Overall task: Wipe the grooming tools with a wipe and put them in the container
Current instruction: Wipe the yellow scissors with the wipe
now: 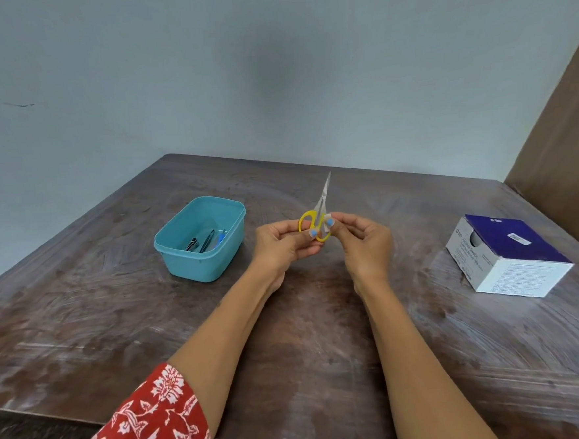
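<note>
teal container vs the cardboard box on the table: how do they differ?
The teal container is plastic with rounded corners; the cardboard box is sharp-edged, white and dark blue, with print. The container stands open-topped with small tools showing inside; the box shows only an opening in one side. The container sits left of the hands, the box right. Both rest on the wooden table.

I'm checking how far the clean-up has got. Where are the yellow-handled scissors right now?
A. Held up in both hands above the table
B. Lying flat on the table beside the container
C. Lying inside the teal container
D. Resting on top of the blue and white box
A: the left hand and right hand both grip the scissors above the table, blades pointing up, apart from the container.
</note>
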A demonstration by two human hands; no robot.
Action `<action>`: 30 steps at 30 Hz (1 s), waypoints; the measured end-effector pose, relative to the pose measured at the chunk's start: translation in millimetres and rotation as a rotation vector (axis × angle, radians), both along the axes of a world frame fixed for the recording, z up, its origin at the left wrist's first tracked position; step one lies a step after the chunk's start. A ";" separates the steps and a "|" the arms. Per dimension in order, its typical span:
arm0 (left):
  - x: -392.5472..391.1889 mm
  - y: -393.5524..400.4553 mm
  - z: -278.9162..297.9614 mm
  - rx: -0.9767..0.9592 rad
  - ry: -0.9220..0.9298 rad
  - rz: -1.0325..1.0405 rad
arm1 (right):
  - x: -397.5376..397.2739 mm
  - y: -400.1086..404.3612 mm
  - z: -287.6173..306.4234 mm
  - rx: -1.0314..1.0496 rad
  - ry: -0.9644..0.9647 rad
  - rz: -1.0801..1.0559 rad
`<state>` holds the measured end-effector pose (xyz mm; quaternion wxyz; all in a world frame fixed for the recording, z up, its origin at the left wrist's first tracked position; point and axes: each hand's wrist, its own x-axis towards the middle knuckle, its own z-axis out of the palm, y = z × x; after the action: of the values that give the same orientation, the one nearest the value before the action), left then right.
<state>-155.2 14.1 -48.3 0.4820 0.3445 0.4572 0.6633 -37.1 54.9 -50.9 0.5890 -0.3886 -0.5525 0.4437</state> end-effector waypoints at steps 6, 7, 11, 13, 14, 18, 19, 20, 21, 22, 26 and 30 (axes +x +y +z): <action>-2.2 -0.3 1.3 -0.003 -0.030 -0.005 | -1.1 0.9 -0.6 -0.017 0.015 0.007; -1.1 -0.3 1.3 -0.009 -0.026 -0.017 | -1.0 1.1 0.3 0.009 0.013 -0.007; 0.3 -0.4 0.9 -0.010 -0.023 -0.026 | -1.0 0.1 0.7 0.049 -0.004 -0.023; -0.7 0.1 0.9 0.008 -0.051 -0.011 | -1.0 -0.9 -0.8 0.018 0.013 0.006; -1.6 0.3 0.8 0.014 -0.065 -0.005 | -1.1 -1.2 -1.5 -0.005 0.029 0.032; -2.4 1.0 -0.5 0.002 -0.038 -0.003 | -2.8 2.2 -6.0 -0.039 0.035 0.040; -2.0 1.6 -0.7 -0.007 -0.015 0.003 | -2.8 4.5 -7.8 -0.017 0.000 0.008; -2.0 2.3 -0.9 -0.017 0.002 0.014 | -2.6 6.0 -9.2 0.018 -0.053 -0.025; -2.5 3.2 -0.7 -0.026 0.008 0.031 | -2.2 6.8 -10.1 0.059 -0.115 -0.050; -3.7 4.4 -0.4 -0.028 0.001 0.050 | -1.7 7.2 -10.5 0.103 -0.182 -0.064; -9.4 7.6 0.0 0.004 0.024 0.088 | -0.9 5.9 -9.7 0.265 -0.413 -0.082; -12.5 9.2 0.2 0.019 0.069 0.115 | -1.5 5.3 -8.6 0.273 -0.427 -0.072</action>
<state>-167.6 23.3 -48.1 0.4236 0.3447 0.4864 0.6820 -38.6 60.1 -59.5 0.5213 -0.4097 -0.7050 0.2516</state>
